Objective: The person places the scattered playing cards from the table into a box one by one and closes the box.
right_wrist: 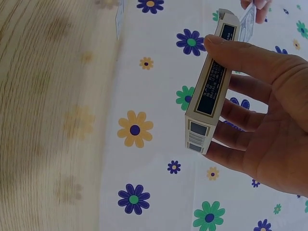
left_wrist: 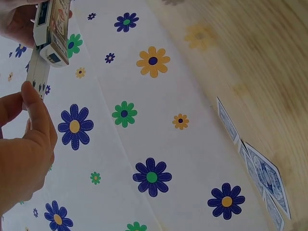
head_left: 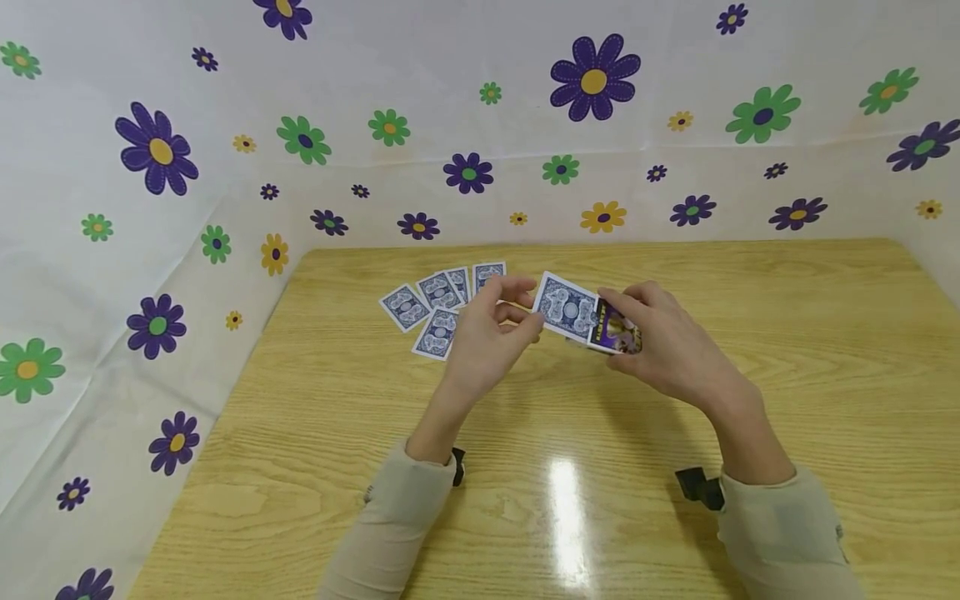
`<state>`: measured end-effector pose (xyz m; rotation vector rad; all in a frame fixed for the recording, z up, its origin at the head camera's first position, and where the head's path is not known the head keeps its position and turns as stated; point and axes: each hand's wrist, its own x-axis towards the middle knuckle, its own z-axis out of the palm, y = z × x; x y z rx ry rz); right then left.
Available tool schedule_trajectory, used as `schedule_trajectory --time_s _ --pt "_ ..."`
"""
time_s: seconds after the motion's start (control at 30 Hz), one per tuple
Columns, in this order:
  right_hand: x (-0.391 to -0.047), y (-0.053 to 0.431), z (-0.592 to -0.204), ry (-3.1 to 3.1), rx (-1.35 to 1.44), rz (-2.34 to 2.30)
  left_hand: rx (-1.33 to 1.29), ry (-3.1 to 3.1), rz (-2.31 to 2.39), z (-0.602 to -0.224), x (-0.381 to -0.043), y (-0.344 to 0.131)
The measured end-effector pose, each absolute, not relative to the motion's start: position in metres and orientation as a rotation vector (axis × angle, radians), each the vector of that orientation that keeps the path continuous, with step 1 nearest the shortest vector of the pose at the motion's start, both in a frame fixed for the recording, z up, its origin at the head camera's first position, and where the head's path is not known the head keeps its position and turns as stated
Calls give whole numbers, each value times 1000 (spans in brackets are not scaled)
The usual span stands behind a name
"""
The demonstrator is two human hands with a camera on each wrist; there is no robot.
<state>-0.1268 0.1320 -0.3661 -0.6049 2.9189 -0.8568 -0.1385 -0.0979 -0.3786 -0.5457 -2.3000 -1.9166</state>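
My right hand grips a playing card box above the table, thumb on one narrow side and fingers on the other in the right wrist view. Its top flap stands open. Out of the box's left end sticks a blue-backed playing card. My left hand pinches the card's far end between thumb and fingers; the left wrist view shows part of its printed face. Several face-down cards lie spread on the table behind the left hand, one partly covered by it.
The wooden table reaches to a white cloth with printed flowers at the back and left. Dark wrist mounts sit at both sleeve cuffs. A bright light reflection shows on the near part of the table.
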Motion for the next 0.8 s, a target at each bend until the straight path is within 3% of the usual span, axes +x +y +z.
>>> schedule_trajectory --time_s 0.5,0.8 --pt "-128 132 -366 2953 -614 -831 -637 -2304 -1591 -385 -129 -76" --pt "-127 133 -365 2957 -608 -838 -812 -2370 -1149 -387 -120 -67"
